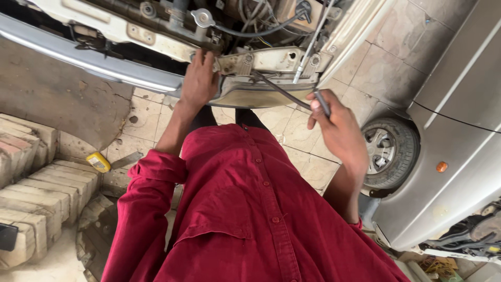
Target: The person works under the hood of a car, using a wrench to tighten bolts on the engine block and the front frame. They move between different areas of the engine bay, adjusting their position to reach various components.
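I stand at the open front of a white car, looking down over my red shirt. My left hand [199, 79] presses against the left edge of the headlight unit [261, 94] and its mounting bracket [266, 60], fingers curled on the metal. My right hand [339, 128] is closed around a slim dark tool handle [322, 102], from which a thin dark rod or cable [276, 87] runs up-left across the headlight. A silver prop rod [309, 49] hangs just above it.
The car's grey bumper [88, 60] runs off to the left. A second grey car with a wheel [389, 151] stands at the right. Stacked stone blocks [36, 193] and a yellow object [98, 162] lie at the left on the tiled floor.
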Tool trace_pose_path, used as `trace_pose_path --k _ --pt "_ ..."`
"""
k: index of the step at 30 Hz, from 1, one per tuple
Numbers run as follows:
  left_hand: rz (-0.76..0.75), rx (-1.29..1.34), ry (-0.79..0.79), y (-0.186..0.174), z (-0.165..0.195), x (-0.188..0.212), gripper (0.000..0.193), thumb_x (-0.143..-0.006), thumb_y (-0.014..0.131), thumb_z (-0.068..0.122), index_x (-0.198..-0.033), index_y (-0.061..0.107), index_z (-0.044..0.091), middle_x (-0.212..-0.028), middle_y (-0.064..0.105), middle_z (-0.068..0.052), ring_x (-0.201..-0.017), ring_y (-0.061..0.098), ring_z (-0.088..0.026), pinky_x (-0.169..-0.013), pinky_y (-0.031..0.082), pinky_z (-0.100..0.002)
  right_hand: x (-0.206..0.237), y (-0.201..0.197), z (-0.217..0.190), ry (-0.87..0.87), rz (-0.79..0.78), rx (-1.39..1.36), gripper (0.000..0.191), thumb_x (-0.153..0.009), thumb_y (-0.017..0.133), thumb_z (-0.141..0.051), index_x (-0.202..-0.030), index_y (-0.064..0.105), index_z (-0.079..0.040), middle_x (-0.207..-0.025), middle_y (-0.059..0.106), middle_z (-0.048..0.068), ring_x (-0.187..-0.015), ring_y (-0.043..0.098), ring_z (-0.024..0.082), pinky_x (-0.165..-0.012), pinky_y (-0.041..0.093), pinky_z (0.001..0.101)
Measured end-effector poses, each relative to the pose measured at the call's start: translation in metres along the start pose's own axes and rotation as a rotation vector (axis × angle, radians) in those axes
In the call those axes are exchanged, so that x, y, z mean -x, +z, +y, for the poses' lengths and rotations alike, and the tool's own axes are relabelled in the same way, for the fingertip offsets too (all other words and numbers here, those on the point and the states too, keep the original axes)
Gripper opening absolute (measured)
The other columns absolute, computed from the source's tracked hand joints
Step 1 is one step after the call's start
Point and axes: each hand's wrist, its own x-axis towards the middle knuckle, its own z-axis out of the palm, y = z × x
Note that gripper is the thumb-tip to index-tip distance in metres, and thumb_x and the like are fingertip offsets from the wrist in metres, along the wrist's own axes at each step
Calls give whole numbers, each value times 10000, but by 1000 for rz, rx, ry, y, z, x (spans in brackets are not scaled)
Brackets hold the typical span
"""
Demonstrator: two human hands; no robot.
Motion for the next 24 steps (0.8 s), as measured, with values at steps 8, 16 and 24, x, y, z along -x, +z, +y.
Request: trace_pose_path --k 8,16,24 --pt "-89 -173 -151 -24 -55 -3 379 -917 703 26 -1267 562 56 -1180 598 -211 -1046 647 -430 -881 517 -527 2 4 -28 84 50 22 343 -1079 476 -375 -1233 633 -112 -655 669 32 -574 465 129 -603 399 326" --pt "-113 -202 -87 -26 -59 -16 334 -886 758 134 -1146 580 23 -1114 637 -193 -948 687 -417 -767 551 -507 9 20 -47 64 116 74 344 -1085 490 -387 -1221 644 -112 -684 697 37 -663 569 127 -685 448 316" --pt "-78 -152 -4 -29 -63 -21 245 -917 740 142 -1089 596 46 -1067 696 -155 -912 699 -405 -766 556 -495 16 35 -69 156 162 47 344 -1074 497 -389 -1232 647 -123 -699 699 26 -601 477 158 -627 424 329"
